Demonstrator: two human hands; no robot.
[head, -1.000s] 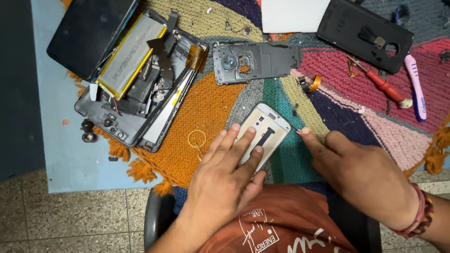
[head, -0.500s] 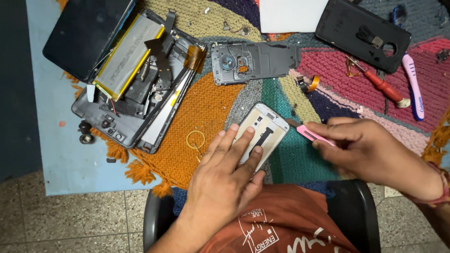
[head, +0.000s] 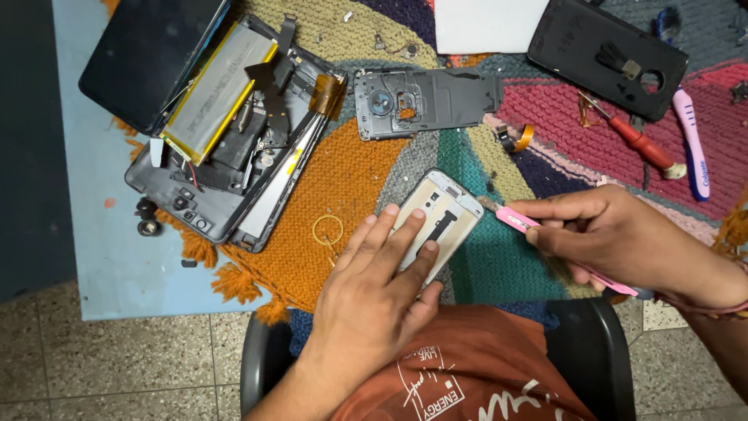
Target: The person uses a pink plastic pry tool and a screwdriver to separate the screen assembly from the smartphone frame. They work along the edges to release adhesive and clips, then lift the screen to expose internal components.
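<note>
Head view, lower middle of the frame: left hand (head: 372, 300) pressed flat, fingers spread, on the lower half of a white phone frame (head: 440, 212), pinning it to the knitted mat (head: 351, 168) rather than gripping it. Right of centre: right hand (head: 623, 242) pinched shut around pink tweezers (head: 516, 221), held like a pen, tip touching the upper right edge of the phone frame. Phone frame tilted, top corner toward the upper right, just above the left fingertips; pale metallic white, rounded corners, a dark slot down its middle (lower end hidden under the fingers). Just left of it on the orange patch, a thin yellow ring (head: 327, 230). Upper left: an opened tablet (head: 234, 148) with silver battery and loose ribbon cables, partly over the blue table (head: 117, 257). Upper middle: a grey inner phone cover (head: 425, 100) with a round camera opening. Upper right: a black back cover (head: 608, 54), a red-handled screwdriver (head: 635, 140) and a pink toothbrush (head: 692, 140), well apart from both hands. Bottom: orange printed shirt (head: 475, 366) and black chair edge (head: 600, 351).
</note>
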